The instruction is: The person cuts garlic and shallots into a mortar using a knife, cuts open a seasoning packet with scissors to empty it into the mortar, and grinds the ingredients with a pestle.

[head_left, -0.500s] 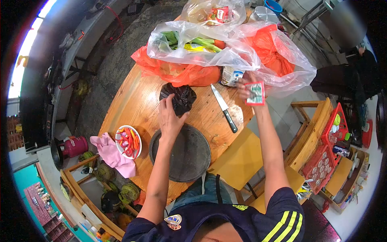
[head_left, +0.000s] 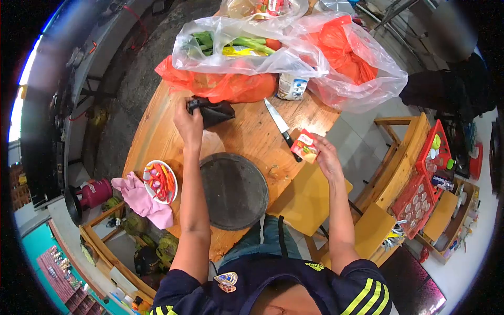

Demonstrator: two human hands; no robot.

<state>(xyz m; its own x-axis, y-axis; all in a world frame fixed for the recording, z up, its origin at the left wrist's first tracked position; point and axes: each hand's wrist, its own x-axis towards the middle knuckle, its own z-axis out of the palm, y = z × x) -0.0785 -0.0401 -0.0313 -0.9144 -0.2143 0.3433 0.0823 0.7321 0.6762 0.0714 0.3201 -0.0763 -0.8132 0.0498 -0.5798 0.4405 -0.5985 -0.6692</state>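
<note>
My left hand (head_left: 189, 126) is closed on the gathered edge of a black plastic bag (head_left: 218, 114), at the far left of the wooden table. In my right hand (head_left: 328, 157) is a small red-and-yellow printed packet (head_left: 304, 145), pinched by its edge above the table's right side. The packet covers part of the handle of a knife (head_left: 277, 116), which lies on the table with its blade pointing away. Between my forearms sits a round dark stone mortar (head_left: 234, 191), shallow and with nothing in it.
A white bowl (head_left: 175, 190) of red chillies and shallots stands at left by a pink cloth (head_left: 134, 195). Clear bags (head_left: 247, 31) with vegetables, red bags (head_left: 349, 50) and a white-blue pouch (head_left: 292, 86) line the far side. A yellow stool (head_left: 302, 202) stands right; a person in dark clothes (head_left: 446, 86) beyond.
My left hand has moved left and away, pulling the black bag with it. My right hand has come down and nearer with the packet, which now shows its other face.
</note>
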